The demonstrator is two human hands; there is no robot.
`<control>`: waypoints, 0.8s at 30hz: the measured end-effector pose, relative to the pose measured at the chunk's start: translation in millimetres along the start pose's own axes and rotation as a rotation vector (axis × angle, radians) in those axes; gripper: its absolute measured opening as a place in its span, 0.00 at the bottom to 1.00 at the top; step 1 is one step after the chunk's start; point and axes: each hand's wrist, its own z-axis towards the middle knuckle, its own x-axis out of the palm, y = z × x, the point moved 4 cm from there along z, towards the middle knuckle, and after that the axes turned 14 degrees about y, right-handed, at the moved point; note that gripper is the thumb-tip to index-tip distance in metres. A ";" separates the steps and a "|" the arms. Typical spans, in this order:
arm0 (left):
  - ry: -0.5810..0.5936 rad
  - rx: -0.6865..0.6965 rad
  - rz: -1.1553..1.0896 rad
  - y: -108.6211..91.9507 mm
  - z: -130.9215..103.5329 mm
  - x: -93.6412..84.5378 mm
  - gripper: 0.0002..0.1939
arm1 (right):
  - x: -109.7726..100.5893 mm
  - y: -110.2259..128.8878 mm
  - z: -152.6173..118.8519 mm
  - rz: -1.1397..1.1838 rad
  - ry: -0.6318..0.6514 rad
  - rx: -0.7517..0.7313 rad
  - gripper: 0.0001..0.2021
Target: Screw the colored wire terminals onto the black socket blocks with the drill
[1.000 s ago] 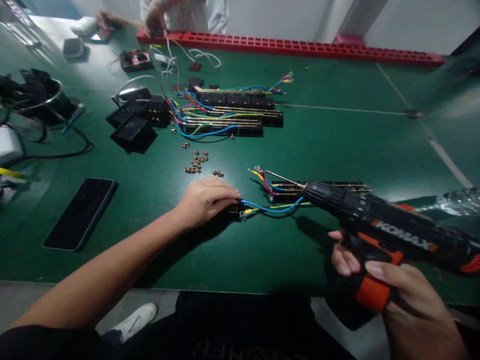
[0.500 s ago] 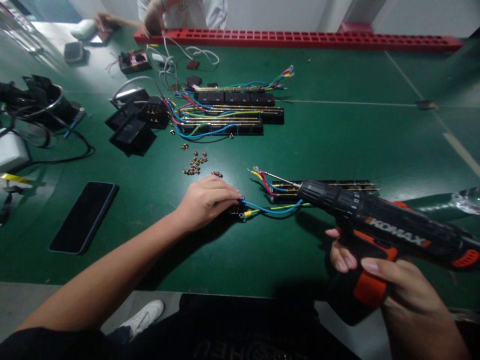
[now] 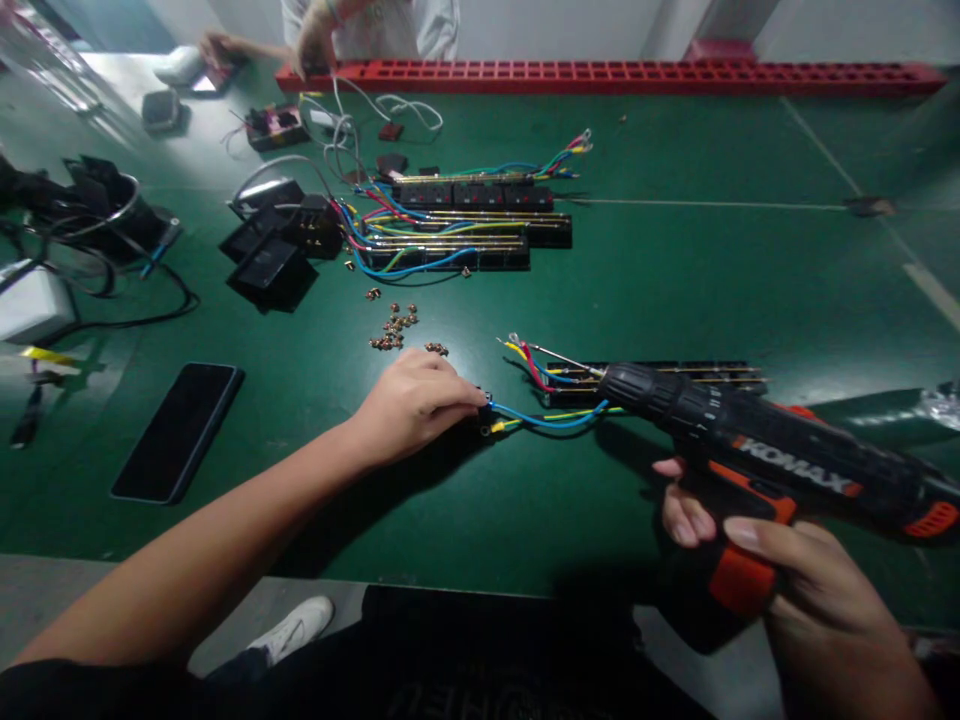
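One dark phone (image 3: 177, 432) is lying left of the left hand (image 3: 415, 402), and small screws (image 3: 393, 328) are resting just beyond it. That hand is pinching a small black part (image 3: 485, 416), a blue wire (image 3: 559, 422) trailing rightward. Beyond the right hand (image 3: 814, 570), a black strip (image 3: 701, 371) is lying; that hand is gripping a drill (image 3: 750, 440).

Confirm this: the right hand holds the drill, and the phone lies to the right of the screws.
Not quite: the head view shows the phone lying to the left of the screws. The right hand does hold the drill.
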 end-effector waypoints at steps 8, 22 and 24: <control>0.033 0.016 -0.036 -1.6 5.1 -9.2 0.08 | 5.4 1.1 -4.3 -0.029 -0.078 0.049 0.25; 0.264 -0.013 0.096 -5.9 21.2 -19.1 0.07 | 2.8 0.9 -4.9 -0.035 -0.118 0.033 0.24; 0.276 0.002 0.114 -6.1 22.2 -17.4 0.05 | 1.0 0.0 -5.0 -0.031 -0.093 0.023 0.24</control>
